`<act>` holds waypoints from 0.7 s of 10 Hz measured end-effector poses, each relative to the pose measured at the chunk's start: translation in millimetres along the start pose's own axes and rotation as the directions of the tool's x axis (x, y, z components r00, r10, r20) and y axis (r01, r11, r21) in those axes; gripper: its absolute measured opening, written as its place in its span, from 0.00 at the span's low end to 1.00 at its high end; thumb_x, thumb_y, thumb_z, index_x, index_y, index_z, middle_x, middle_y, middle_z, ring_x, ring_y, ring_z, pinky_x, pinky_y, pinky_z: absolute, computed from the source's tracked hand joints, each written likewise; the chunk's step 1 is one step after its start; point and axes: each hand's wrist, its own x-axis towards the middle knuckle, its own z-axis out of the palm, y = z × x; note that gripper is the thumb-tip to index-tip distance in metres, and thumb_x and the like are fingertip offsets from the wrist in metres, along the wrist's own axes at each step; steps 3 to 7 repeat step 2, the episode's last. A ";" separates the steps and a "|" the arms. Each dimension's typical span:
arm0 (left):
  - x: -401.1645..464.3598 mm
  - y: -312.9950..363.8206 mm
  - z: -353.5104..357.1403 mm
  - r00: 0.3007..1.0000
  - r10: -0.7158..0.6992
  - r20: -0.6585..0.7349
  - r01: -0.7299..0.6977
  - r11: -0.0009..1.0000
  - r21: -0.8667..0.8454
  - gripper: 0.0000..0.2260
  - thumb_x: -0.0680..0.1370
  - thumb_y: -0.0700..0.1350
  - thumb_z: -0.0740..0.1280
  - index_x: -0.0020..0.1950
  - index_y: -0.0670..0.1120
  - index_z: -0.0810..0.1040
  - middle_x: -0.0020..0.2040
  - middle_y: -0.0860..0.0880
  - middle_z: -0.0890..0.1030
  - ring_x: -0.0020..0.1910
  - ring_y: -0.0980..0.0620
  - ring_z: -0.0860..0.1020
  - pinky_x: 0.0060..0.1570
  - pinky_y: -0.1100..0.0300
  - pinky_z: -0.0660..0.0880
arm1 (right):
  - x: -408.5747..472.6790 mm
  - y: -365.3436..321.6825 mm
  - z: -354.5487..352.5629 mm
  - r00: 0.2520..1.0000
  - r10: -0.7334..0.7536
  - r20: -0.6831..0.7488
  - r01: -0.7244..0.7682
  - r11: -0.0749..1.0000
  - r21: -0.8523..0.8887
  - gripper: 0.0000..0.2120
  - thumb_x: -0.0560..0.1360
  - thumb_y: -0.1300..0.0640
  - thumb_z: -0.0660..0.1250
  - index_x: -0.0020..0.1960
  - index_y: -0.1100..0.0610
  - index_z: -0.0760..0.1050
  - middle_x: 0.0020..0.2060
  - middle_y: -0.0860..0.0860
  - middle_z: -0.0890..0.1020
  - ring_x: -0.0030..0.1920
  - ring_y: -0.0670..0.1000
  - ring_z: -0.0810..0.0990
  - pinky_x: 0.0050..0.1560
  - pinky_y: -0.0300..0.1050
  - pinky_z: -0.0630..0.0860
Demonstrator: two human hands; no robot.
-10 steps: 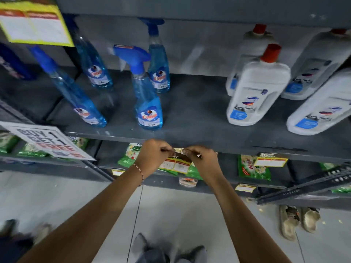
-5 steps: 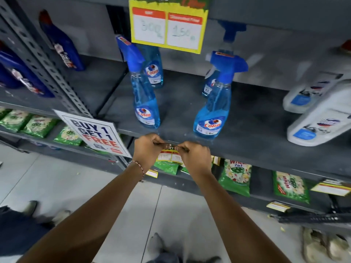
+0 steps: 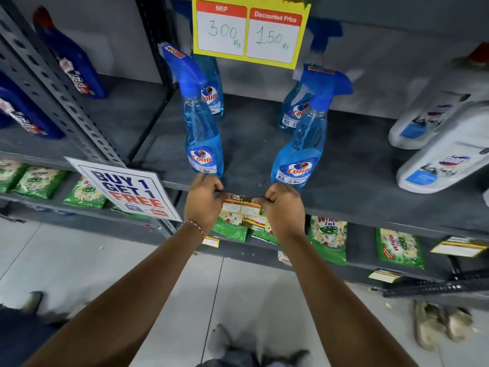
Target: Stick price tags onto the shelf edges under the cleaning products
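Note:
A small yellow price tag [image 3: 241, 206] is held flat against the front edge of the grey shelf [image 3: 357, 207]. My left hand [image 3: 202, 205] pinches its left end and my right hand [image 3: 283, 207] pinches its right end. Two blue Colin spray bottles [image 3: 203, 144] [image 3: 300, 152] stand on the shelf just above the tag, one over each hand. Two more spray bottles stand behind them. The tag's ends are hidden under my fingers.
A large yellow price card [image 3: 250, 30] hangs from the shelf above. A "Buy 1 Get 1 Free" sign [image 3: 124, 192] sticks out to the left. White bottles [image 3: 447, 152] lie at the right, dark blue bottles [image 3: 71, 59] at the left. Green detergent packs [image 3: 328, 239] and small tags [image 3: 459, 246] fill the lower shelf.
My view has swung left along the shelf, and my hands with the tag moved from under the single bottle to between the two front spray bottles. Both hands kept their grip.

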 end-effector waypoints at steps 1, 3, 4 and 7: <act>-7.0 -0.6 -5.7 0.985 0.158 -0.070 -0.156 0.987 0.037 0.06 0.71 0.31 0.70 0.39 0.41 0.78 0.46 0.45 0.76 0.42 0.50 0.75 0.44 0.60 0.75 | -6.4 7.4 -8.4 1.000 0.001 0.002 -0.001 1.000 -0.021 0.09 0.70 0.57 0.74 0.38 0.57 0.74 0.37 0.52 0.79 0.40 0.54 0.77 0.36 0.48 0.75; -17.1 14.7 -17.0 0.922 0.375 -0.096 -0.373 0.927 0.041 0.08 0.70 0.27 0.66 0.38 0.40 0.79 0.44 0.44 0.76 0.42 0.49 0.76 0.45 0.60 0.75 | -16.9 16.9 -27.9 0.998 -0.002 -0.057 0.000 1.000 -0.029 0.02 0.73 0.60 0.68 0.42 0.56 0.76 0.41 0.54 0.81 0.43 0.58 0.79 0.38 0.48 0.75; -17.1 14.7 -17.0 0.922 0.375 -0.096 -0.373 0.927 0.041 0.08 0.70 0.27 0.66 0.38 0.40 0.79 0.44 0.44 0.76 0.42 0.49 0.76 0.45 0.60 0.75 | -16.9 16.9 -27.9 0.998 -0.002 -0.057 0.000 1.000 -0.029 0.02 0.73 0.60 0.68 0.42 0.56 0.76 0.41 0.54 0.81 0.43 0.58 0.79 0.38 0.48 0.75; -17.1 14.7 -17.0 0.922 0.375 -0.096 -0.373 0.927 0.041 0.08 0.70 0.27 0.66 0.38 0.40 0.79 0.44 0.44 0.76 0.42 0.49 0.76 0.45 0.60 0.75 | -16.9 16.9 -27.9 0.998 -0.002 -0.057 0.000 1.000 -0.029 0.02 0.73 0.60 0.68 0.42 0.56 0.76 0.41 0.54 0.81 0.43 0.58 0.79 0.38 0.48 0.75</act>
